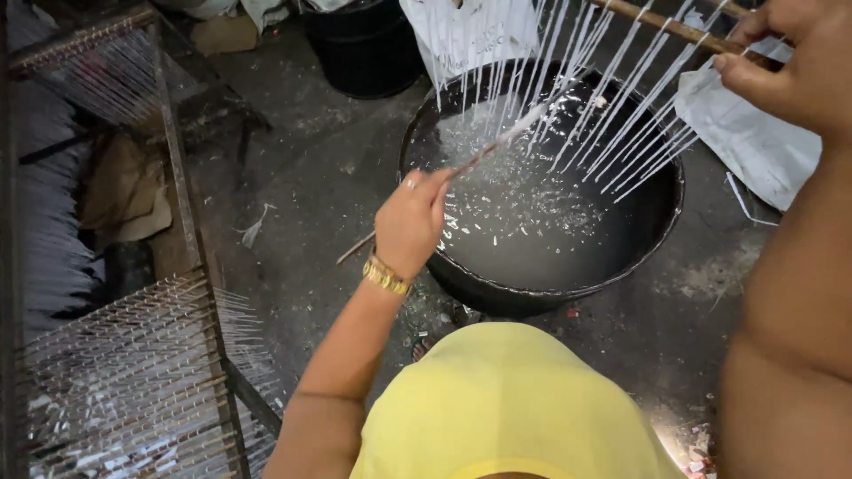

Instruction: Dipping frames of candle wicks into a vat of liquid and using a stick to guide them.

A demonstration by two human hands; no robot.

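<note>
Holding steady over the round black basin [657, 222] at twelve o'clock, full of cloudy liquid flecked with pale flakes, on a grimy grey floor [311, 177]. At nine o'clock stands a metal rack [191, 266], rows of thin white tapers hung on it. Your right hand [790, 66], at two o'clock, has its grip closed on a wooden rod [661, 22]; stiff white strands [621, 115] slant off it above the basin. Your left hand [410, 223] pinches a thin stick [484, 158], its tip among them. Looks like combing them apart; any dip needs them separate and level. Gold bracelet [385, 277] at the wrist.
</note>
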